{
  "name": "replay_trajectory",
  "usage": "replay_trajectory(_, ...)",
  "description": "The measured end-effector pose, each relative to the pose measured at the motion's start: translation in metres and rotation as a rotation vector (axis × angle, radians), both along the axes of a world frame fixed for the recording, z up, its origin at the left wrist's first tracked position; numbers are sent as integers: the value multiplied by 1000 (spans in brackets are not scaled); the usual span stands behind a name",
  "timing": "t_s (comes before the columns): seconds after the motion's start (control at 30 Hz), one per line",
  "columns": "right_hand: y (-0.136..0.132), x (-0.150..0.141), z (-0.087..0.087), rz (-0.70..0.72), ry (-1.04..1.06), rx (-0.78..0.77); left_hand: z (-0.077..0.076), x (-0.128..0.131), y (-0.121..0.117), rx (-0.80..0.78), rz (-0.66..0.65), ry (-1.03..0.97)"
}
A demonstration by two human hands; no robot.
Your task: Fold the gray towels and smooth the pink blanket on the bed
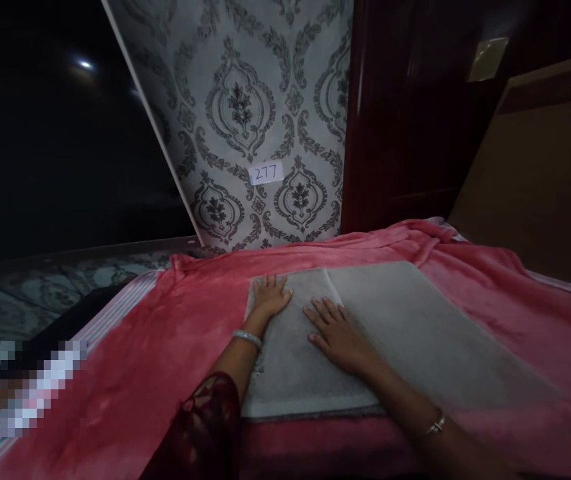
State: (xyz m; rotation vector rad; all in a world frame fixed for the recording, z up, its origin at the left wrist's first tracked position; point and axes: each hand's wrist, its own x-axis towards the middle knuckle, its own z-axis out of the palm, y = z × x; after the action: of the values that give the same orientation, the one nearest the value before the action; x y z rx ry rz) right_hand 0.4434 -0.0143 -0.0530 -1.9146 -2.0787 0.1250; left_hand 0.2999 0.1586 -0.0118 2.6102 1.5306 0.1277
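A flat grey mat or cloth (395,327) lies on a red plush blanket (190,313). Its left portion looks doubled over, with a pale edge line running down from the far side near the middle. My left hand (269,297) rests palm down on the mat's far left corner, fingers spread. Lower and to the right, my right hand (340,337) presses flat on the grey surface beside that pale line, its fingers stretched out. Neither hand grips anything. The right forearm hides part of the mat's near edge.
Behind the blanket stands a patterned papered wall (240,107) bearing a paper label (266,173) marked 277. A large dark screen (65,147) is at the left, a dark red door or panel (405,120) at the right, and a brown cardboard piece (540,173) leans far right.
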Motion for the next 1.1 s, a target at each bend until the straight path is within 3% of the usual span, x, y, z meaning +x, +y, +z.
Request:
replay_trajectory(0.07,0,1,4,6,8,-32,-5,-2,-1,7,-16,35)
replay_trajectory(0.17,13,1,24,6,37,-62,-6,-3,-1,43,-17,63)
replay_trajectory(0.33,72,2,57,-113,85,68,-5,-1,3,84,-27,93)
replay_trajectory(0.47,112,14,45,-207,50,0,-6,-2,5,73,-29,85)
replay_trajectory(0.67,124,30,16,-256,77,-96,-6,-3,8,60,11,30)
replay_trajectory(0.93,129,30,12,-264,49,-122,-10,-4,12,30,19,42)
replay_trajectory(1.1,127,28,16,-252,65,-111,-1,-10,10,19,14,-38)
